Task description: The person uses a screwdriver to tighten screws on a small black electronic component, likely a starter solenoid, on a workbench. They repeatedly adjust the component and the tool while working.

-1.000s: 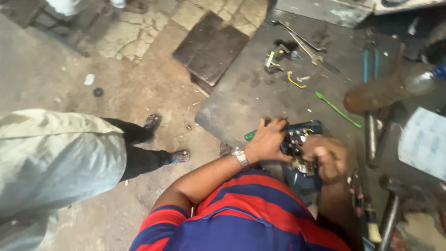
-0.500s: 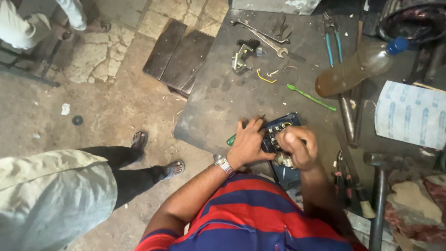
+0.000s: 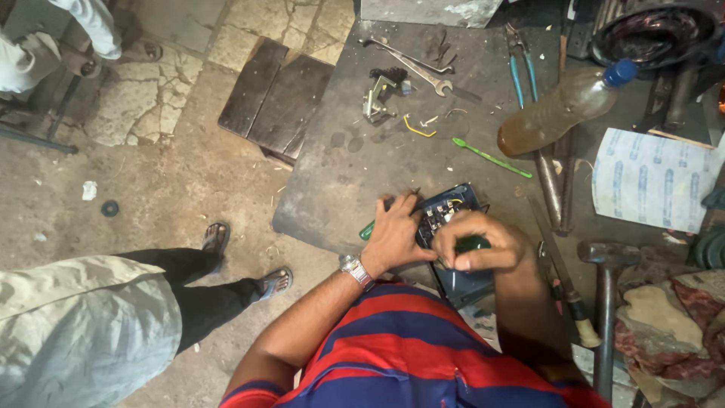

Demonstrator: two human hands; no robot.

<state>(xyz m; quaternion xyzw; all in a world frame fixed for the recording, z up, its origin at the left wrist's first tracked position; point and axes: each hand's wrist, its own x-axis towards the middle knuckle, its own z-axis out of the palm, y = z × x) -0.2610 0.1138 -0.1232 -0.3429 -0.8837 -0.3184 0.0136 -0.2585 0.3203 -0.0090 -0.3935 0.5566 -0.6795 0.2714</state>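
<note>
Right at the near edge of the grey work slab [image 3: 355,174] lies a dark blue electrical unit [image 3: 453,208]. Pressing flat beside it, the left hand [image 3: 393,234] has spread fingers; the right hand [image 3: 483,243] closes around a green-handled screwdriver [image 3: 472,243]. Farther off lie a plastic bottle [image 3: 563,109] and wrenches [image 3: 415,64].

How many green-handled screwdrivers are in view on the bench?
2. One green screwdriver lies loose beside the plastic bottle; a second green handle pokes out under the left hand. Others may be hidden by the hands.
</note>
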